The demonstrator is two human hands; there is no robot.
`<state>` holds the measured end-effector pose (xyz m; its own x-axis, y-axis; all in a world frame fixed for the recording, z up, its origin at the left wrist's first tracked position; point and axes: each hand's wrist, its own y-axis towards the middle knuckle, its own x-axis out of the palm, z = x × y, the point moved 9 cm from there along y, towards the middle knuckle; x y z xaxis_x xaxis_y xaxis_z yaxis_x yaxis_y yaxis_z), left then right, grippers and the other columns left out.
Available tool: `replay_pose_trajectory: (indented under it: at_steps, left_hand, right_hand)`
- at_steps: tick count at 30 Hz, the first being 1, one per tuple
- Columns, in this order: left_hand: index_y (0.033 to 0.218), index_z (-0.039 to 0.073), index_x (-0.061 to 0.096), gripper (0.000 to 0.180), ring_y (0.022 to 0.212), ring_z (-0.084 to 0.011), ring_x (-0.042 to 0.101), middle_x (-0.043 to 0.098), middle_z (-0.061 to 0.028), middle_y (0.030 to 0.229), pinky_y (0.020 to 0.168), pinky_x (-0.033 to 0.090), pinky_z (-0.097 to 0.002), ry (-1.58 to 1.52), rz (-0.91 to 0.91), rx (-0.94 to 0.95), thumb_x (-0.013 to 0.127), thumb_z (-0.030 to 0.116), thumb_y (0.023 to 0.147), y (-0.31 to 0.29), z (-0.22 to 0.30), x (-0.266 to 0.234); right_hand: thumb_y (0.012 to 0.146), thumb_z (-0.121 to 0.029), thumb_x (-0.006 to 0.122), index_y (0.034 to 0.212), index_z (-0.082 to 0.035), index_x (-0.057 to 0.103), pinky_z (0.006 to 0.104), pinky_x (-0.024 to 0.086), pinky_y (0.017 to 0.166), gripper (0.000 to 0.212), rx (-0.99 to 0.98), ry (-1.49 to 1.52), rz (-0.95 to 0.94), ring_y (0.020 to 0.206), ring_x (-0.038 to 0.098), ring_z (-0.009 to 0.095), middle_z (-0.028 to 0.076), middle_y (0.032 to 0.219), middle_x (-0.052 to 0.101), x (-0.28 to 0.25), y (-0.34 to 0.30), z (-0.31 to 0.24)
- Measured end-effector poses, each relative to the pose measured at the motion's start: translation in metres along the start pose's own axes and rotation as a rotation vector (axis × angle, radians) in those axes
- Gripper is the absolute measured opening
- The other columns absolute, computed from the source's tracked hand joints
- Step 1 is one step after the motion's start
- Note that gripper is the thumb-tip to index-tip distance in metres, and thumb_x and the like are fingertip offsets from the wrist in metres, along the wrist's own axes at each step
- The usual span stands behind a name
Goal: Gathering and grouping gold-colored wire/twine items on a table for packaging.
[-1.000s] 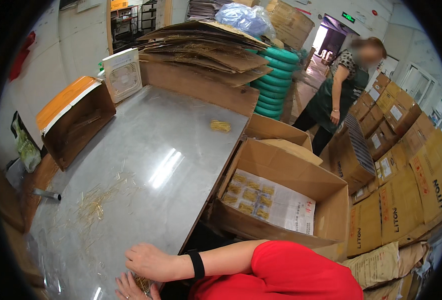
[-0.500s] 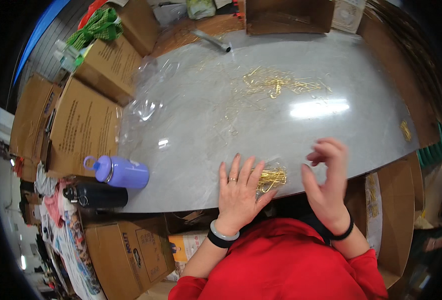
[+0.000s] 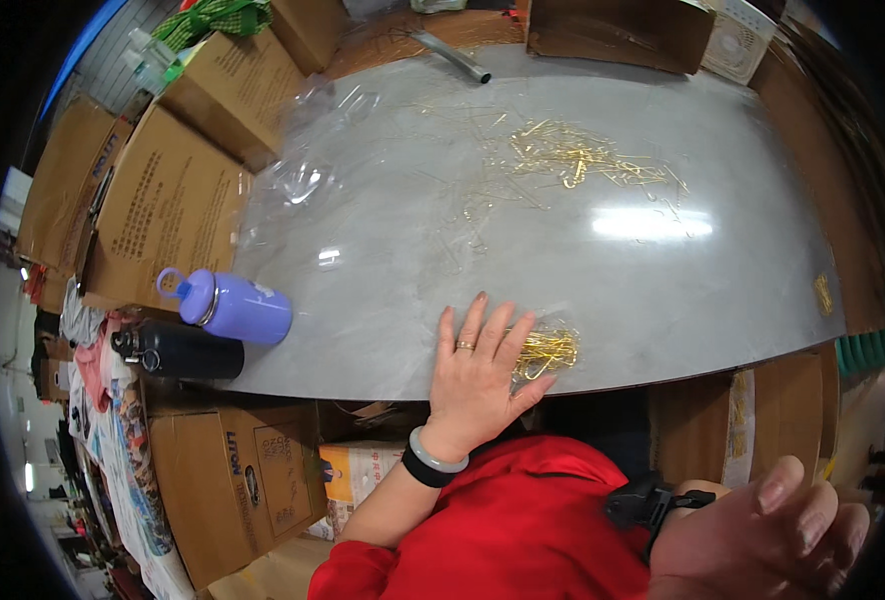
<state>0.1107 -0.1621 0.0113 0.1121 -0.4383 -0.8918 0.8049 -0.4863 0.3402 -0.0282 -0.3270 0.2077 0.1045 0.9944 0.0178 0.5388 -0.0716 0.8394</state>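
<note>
My left hand (image 3: 475, 378) lies flat near the table's front edge, fingers spread. Its thumb and index finger are against a bundle of gold wire hooks (image 3: 548, 352), which seems to be in a clear plastic bag. Down at the lower right, off the table beside my body, my right hand (image 3: 763, 540) is raised with its fingers loosely bent and apart; nothing shows in them. Farther back on the table is a loose scatter of gold wire hooks (image 3: 578, 160).
On the grey table (image 3: 383, 250), a purple bottle (image 3: 248, 308) and a black bottle (image 3: 188, 350) lie at the left edge. Clear plastic bags (image 3: 298, 180) sit by cardboard boxes (image 3: 168, 205). A metal tube (image 3: 453, 57) is at the back; a small gold bundle (image 3: 824, 295) is far right.
My right hand has swung from above the table's front edge down to the lower right. My left hand stays by the bundle. The whole view has shifted slightly.
</note>
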Motion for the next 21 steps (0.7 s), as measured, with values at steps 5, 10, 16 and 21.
replay_pose_trajectory:
  at_steps: [5,10,16,21]
  left_hand:
    - [0.142,0.012,0.051,0.069,0.142,-0.0371,0.039,0.049,-0.0112,0.145,0.116,0.023,-0.0616,-0.007,0.023,0.003,0.063,0.055,0.091,-0.003,0.003,-0.001]
    - [0.143,0.010,0.050,0.069,0.141,-0.0363,0.040,0.048,-0.0123,0.145,0.117,0.023,-0.0608,-0.007,0.018,0.002,0.064,0.054,0.091,0.002,0.004,0.000]
    - [0.146,0.010,0.048,0.071,0.141,-0.0368,0.041,0.047,-0.0133,0.147,0.117,0.023,-0.0604,-0.026,0.030,-0.006,0.063,0.053,0.092,0.000,-0.003,0.000]
    - [0.145,0.010,0.048,0.070,0.141,-0.0366,0.041,0.047,-0.0136,0.146,0.117,0.023,-0.0603,-0.030,0.037,-0.003,0.063,0.052,0.092,-0.001,-0.002,0.000]
  right_hand:
    - [0.080,0.008,0.058,0.121,-0.005,0.059,0.0454,0.043,0.101,0.043,0.346,-0.540,-0.085,0.121,0.053,0.031,0.011,0.115,0.069,0.001,-0.031,0.113]
    - [0.081,0.006,0.058,0.129,-0.006,0.060,0.0498,0.033,0.111,0.049,0.360,-0.815,-0.429,0.135,0.046,0.033,0.010,0.122,0.069,0.010,-0.096,0.177]
    - [0.087,-0.004,0.060,0.134,-0.011,0.058,0.0510,0.033,0.115,0.048,0.037,-1.093,-0.731,0.135,0.049,0.028,0.008,0.131,0.065,0.040,-0.083,0.170]
    - [0.086,-0.004,0.063,0.120,-0.008,0.064,0.0457,0.047,0.095,0.034,0.244,-0.774,-0.760,0.110,0.060,0.032,0.010,0.108,0.067,0.035,-0.053,0.182]
